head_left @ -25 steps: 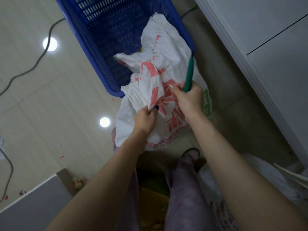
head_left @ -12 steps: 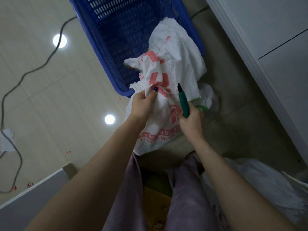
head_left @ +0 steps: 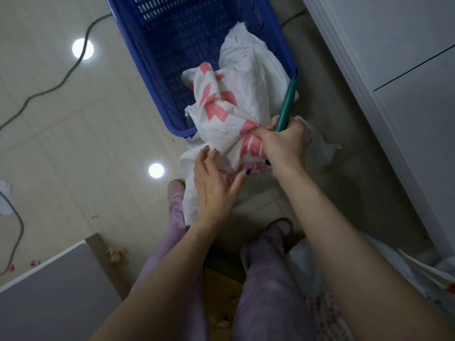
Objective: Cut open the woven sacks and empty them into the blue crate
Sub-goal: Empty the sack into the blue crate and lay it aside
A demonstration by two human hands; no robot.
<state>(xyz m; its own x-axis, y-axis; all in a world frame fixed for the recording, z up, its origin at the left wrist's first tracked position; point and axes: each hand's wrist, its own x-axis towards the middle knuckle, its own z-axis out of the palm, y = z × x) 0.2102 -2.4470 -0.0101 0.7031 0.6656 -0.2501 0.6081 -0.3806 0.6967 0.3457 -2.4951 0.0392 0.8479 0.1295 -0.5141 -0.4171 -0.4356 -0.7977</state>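
Sack draped over crate's near rim, long axis running from inside crate outward. R hand grips green cutter plus a sack fold by the rim. L hand, fingers spread, rests on sack's end outside crate.

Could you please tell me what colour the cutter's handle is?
Teal green, on the slim cutter handle, in the head view.

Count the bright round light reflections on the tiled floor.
2. The far round reflection sits left of the blue plastic crate, beside the dark cable. The near round reflection sits left of the white woven sack. Others may lie behind the arms.
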